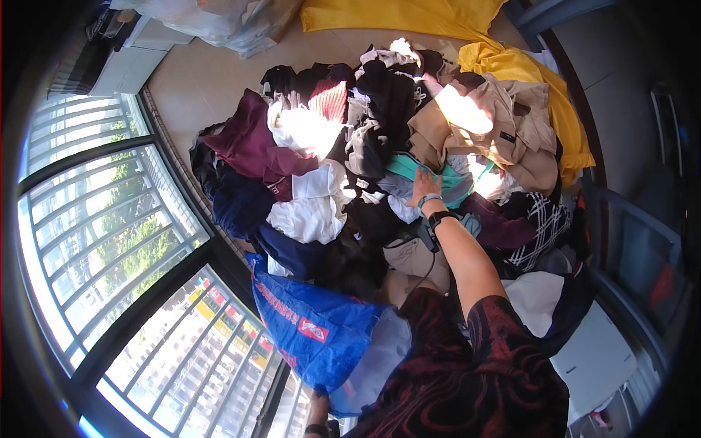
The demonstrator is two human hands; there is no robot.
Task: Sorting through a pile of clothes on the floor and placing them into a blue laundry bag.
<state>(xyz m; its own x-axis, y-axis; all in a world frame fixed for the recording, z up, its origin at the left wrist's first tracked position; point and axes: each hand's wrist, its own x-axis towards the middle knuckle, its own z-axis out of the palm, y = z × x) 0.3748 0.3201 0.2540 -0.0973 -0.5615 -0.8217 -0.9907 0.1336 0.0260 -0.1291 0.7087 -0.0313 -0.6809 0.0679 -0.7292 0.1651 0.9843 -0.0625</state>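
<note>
My right hand (425, 188) reaches into a large heap of clothes. Its fingers are spread over a teal and grey garment (405, 167) and it appears to hold nothing. Close to that wrist lie a white cloth (402, 209) and beige trousers or shorts (413, 257). Low in the view, my left hand (319, 406) grips the edge of a blue woven plastic bag (323, 334), which bears printed writing. The bag hangs open beside my body, its pale lining (383, 342) showing. My left fingertips are mostly hidden.
Around the heap lie a maroon garment (246, 131), tan jackets (515, 137) and a black-and-white patterned cloth (539, 224). Yellow fabric (564, 120) runs along the right and top. Barred windows (126, 219) border the left. A clear plastic bag (219, 22) sits on the tiled floor (189, 82).
</note>
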